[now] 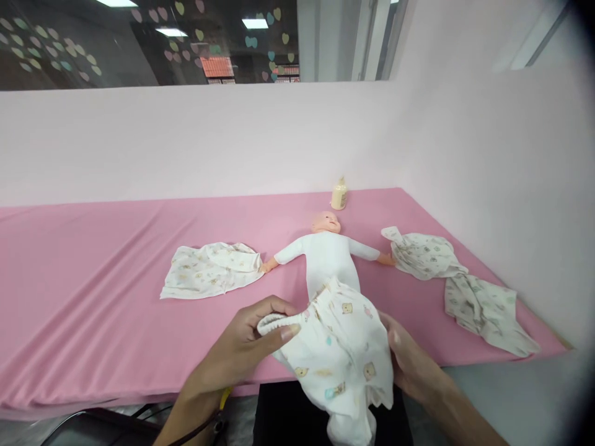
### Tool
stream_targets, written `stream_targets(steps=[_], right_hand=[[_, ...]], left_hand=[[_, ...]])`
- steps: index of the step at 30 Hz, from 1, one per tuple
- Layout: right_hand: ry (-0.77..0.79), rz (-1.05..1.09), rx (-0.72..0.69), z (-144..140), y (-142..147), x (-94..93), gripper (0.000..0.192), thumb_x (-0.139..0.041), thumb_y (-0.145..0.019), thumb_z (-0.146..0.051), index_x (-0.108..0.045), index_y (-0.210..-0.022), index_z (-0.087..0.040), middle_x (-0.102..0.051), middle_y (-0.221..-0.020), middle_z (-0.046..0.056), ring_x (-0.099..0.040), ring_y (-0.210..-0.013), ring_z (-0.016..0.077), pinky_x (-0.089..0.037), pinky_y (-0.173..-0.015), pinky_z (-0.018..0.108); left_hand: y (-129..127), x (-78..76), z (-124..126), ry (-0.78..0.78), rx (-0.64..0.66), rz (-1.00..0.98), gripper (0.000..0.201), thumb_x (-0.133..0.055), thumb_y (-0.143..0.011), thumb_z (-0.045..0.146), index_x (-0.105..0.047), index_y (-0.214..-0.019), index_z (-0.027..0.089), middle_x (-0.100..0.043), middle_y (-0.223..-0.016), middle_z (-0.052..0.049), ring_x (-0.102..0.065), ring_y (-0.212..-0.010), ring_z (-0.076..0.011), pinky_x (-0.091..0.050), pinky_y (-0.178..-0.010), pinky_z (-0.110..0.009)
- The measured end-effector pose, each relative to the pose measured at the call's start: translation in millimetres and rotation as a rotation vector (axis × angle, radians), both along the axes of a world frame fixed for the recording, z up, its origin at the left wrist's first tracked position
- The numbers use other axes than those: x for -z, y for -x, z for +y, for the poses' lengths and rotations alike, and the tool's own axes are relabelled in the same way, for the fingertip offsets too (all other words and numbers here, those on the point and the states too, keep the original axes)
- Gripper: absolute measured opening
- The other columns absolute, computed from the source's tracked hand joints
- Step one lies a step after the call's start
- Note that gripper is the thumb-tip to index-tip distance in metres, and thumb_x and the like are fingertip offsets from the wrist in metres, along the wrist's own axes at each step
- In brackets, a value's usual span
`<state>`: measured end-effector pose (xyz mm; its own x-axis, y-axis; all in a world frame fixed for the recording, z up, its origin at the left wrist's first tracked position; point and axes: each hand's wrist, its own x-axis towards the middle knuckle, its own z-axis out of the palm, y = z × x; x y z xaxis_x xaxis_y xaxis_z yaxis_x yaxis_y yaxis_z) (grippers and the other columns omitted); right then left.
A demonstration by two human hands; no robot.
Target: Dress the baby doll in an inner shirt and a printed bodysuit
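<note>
Both hands grip printed pants [341, 350] at lower centre, over the doll [328, 254] on the bench [93, 297]: left hand [246, 344] pinches the elastic waistband, right hand [409, 362] holds the far side. Judged light, soft, limp; best held at the waistband.

Just one head cam here, looking forward and down across the pink desk [93, 260], sitting close above the near edge.

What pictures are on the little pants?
Small bears on white baby pants, clearest in the head view.
</note>
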<state>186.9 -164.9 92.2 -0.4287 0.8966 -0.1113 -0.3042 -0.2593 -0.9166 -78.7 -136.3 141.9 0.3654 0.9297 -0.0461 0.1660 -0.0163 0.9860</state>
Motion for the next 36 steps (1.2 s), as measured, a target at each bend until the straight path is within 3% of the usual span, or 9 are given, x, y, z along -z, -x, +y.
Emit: stream_targets(steps=[3,7,12,15,21,25,29,32,36], right_hand=[[-0.014,0.072,0.023,21,3,-19.0,0.062,-0.065,-0.076,-0.067,-0.063,-0.118,-0.021,-0.069,-0.105,0.011,-0.066,-0.093,0.0255,-0.053,-0.076,0.035],[-0.136,-0.054,0.225,49,7,-59.6,0.03,-0.073,-0.079,-0.042,-0.066,-0.096,-0.019,-0.068,-0.09,0.004,-0.063,-0.078,0.0167,-0.051,-0.07,0.028],[-0.559,-0.414,0.83,63,21,-102.7,0.027,-0.069,-0.083,-0.044,-0.058,-0.078,-0.02,-0.054,-0.069,-0.001,-0.048,-0.06,0.0114,-0.037,-0.049,0.023],[-0.681,-0.467,0.888,53,40,-111.6,0.022,-0.065,-0.086,-0.041,-0.057,-0.085,-0.02,-0.054,-0.072,-0.001,-0.047,-0.061,0.0112,-0.037,-0.049,0.024],[-0.756,-0.566,0.438,22,71,-97.7,0.036,-0.072,-0.079,-0.036,-0.052,-0.105,-0.022,-0.06,-0.09,0.002,-0.056,-0.075,0.0148,-0.047,-0.063,0.027],[-0.775,-0.658,0.523,28,63,-93.6,0.012,-0.061,-0.084,-0.026,-0.05,-0.085,-0.022,-0.054,-0.074,-0.002,-0.049,-0.065,0.0127,-0.04,-0.057,0.026],[-0.733,-0.508,0.508,46,45,-109.0,0.008,-0.052,-0.088,-0.02,-0.056,-0.082,-0.02,-0.056,-0.074,-0.001,-0.052,-0.068,0.0129,-0.041,-0.058,0.025],[-0.685,-0.331,0.493,57,42,-122.5,0.014,-0.05,-0.091,-0.026,-0.063,-0.096,-0.021,-0.059,-0.077,0.0,-0.054,-0.068,0.0131,-0.043,-0.056,0.024],[-0.646,-0.262,0.496,70,52,-130.1,0.019,-0.054,-0.091,-0.031,-0.064,-0.103,-0.022,-0.062,-0.079,0.0,-0.055,-0.064,0.0122,-0.043,-0.052,0.023]], left_hand=[[4,-29.2,6,-0.24,-0.009,0.02,0.012,-0.071,-0.081,0.033,-0.069,-0.085,0.021,-0.065,-0.08,-0.002,-0.061,-0.072,-0.0121,-0.049,-0.062,-0.019],[-6,-73.3,17,-0.389,-0.226,0.057,0.019,-0.076,-0.075,0.035,-0.068,-0.087,0.022,-0.064,-0.079,-0.001,-0.058,-0.06,-0.0095,-0.042,-0.045,-0.016],[-22,-100.9,35,-0.344,-0.434,-0.001,0.026,-0.073,-0.079,0.036,-0.063,-0.101,0.026,-0.05,-0.058,0.007,-0.037,-0.035,-0.0027,-0.027,-0.032,-0.014],[-31,-94.1,38,-0.34,-0.39,-0.115,0.023,-0.068,-0.083,0.036,-0.059,-0.102,0.026,-0.053,-0.059,0.006,-0.043,-0.038,-0.0055,-0.032,-0.033,-0.015],[-46,-75.6,15,-0.495,-0.363,-0.148,0.02,-0.066,-0.086,0.031,-0.06,-0.104,0.023,-0.067,-0.092,-0.001,-0.064,-0.071,-0.0098,-0.052,-0.059,-0.018],[-40,-74.7,1,-0.59,-0.297,-0.046,0.03,-0.065,-0.087,0.028,-0.063,-0.117,0.024,-0.067,-0.109,-0.005,-0.065,-0.099,-0.0169,-0.055,-0.084,-0.027],[-34,-56.1,4,-0.714,-0.428,-0.137,0.057,-0.07,-0.083,0.027,-0.05,-0.136,0.03,-0.052,-0.14,-0.006,-0.05,-0.129,-0.0242,-0.046,-0.106,-0.038],[-37,-31.7,8,-0.453,-0.279,-0.197,0.069,-0.073,-0.08,0.031,-0.042,-0.142,0.034,-0.04,-0.151,-0.006,-0.039,-0.139,-0.0272,-0.042,-0.109,-0.039],[-49,-8.6,2,-0.032,0.073,-0.311,0.062,-0.071,-0.083,0.031,-0.045,-0.139,0.029,-0.053,-0.141,-0.009,-0.052,-0.127,-0.0285,-0.047,-0.103,-0.041]])
